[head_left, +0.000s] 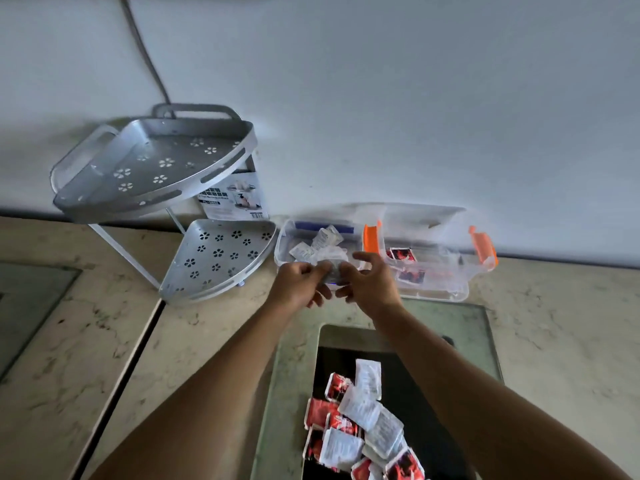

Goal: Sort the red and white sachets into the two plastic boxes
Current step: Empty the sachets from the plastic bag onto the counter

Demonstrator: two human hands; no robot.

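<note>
Left hand (300, 284) and right hand (367, 285) together over near edge of left box (284, 244), fingers pinched on pale sachet (330, 271) between them; left box holds white sachets (320, 245); right box (446, 292), orange clips, holds red sachets (403, 255); mixed pile (360, 417) on dark mat near body; metal rack (152, 168) at left.

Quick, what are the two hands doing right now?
Left hand: fingers pinched on a pale sachet over the left box.
Right hand: touching the same sachet; whether it grips cannot be told.
</note>
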